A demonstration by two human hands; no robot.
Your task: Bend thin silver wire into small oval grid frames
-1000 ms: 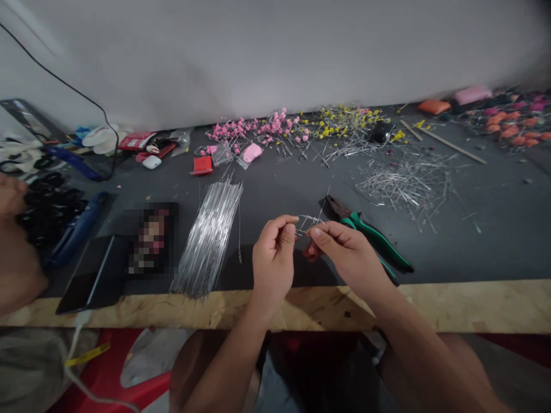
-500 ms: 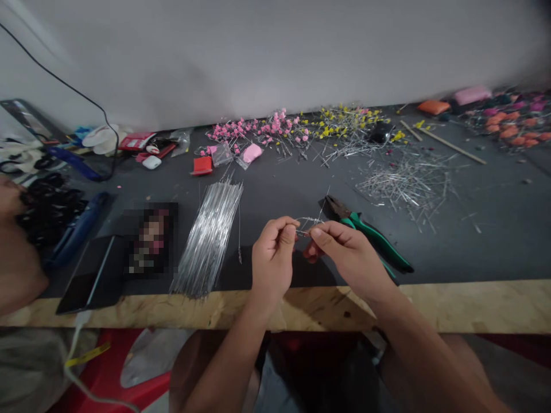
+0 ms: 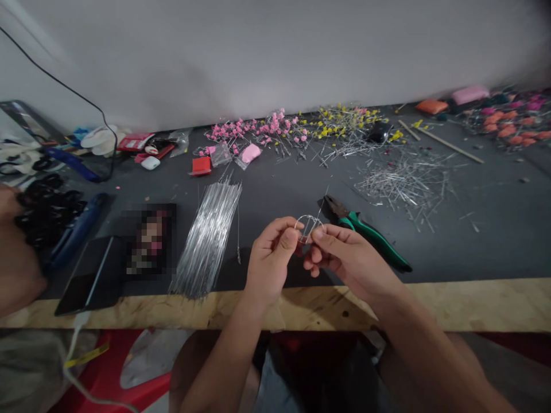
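Observation:
Between my two hands is a small loop of thin silvery wire (image 3: pixel 307 217), held up above the dark table. My left hand (image 3: pixel 272 258) pinches its left side between thumb and forefinger. On the opposite side, my right hand (image 3: pixel 344 249) grips the wire with thumb and fingers, its lower fingers curled beneath. A straight wire end sticks up past the right fingertips. Green-handled pliers (image 3: pixel 373 238) lie just beyond my right hand, jaws pointing up and left. Left of my hands rests a thick bundle of straight wires (image 3: pixel 209 235), with one twisted wire (image 3: pixel 239 241) beside it.
At the back lie wire stems with pink tips (image 3: pixel 275 126) and yellow tips (image 3: pixel 344 123). A loose pile of short wires (image 3: pixel 400 183) is at right. A phone (image 3: pixel 90 278) with a cable sits at left, near another person's arm (image 3: pixel 19 258). The table's wooden edge (image 3: pixel 473 304) runs in front.
The wire loop has been tilted up, so its round opening now faces me more. My hands have turned slightly, the right fingers a little less curled. The pliers and wire bundle stay put.

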